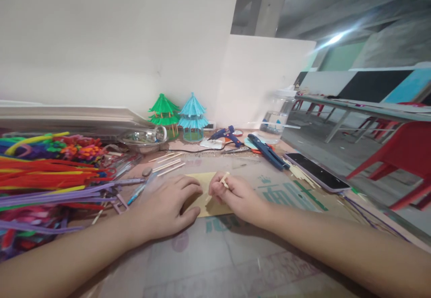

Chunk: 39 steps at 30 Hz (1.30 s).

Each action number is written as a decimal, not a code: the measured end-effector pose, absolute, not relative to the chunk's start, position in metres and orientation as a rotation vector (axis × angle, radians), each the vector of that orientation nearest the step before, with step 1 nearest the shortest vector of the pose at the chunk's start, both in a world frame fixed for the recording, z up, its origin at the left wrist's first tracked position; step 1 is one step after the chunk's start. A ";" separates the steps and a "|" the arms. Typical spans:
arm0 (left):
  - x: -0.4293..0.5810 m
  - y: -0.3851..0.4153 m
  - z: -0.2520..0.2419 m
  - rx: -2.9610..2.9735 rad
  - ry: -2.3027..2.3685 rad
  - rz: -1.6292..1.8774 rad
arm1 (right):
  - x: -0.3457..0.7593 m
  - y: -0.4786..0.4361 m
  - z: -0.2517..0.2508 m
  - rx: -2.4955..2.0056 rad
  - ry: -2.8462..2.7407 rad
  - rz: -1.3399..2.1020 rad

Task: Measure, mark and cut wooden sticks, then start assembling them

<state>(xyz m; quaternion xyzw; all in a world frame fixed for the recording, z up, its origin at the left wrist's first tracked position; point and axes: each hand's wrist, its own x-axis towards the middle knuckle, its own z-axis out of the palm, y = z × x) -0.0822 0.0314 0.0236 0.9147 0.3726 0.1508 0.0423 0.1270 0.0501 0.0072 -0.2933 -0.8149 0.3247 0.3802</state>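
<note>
My right hand (232, 195) pinches a thin pale wooden stick (225, 179) over a yellow rectangular sheet (202, 180). The stick's top end pokes out above the fingers; its lower end is partly hidden by the hand. My left hand (173, 203) lies palm down at the left side of the sheet, fingers bent slightly and thumb apart, with nothing seen in it. Beyond it, several loose wooden sticks (167, 165) rest on the clear-covered tabletop (215, 262).
Bundles of coloured pipe cleaners (50, 172) fill the left. Two small pagodas, green (164, 114) and blue (193, 117), stand behind. A glue gun (227, 135), navy cutting tool (267, 152), phone (316, 171) and water container (278, 114) line the back and right. A red chair (400, 159) stands beyond.
</note>
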 end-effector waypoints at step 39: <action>-0.081 0.034 0.017 2.911 1.214 0.358 | 0.135 0.060 0.013 -0.898 -1.936 0.774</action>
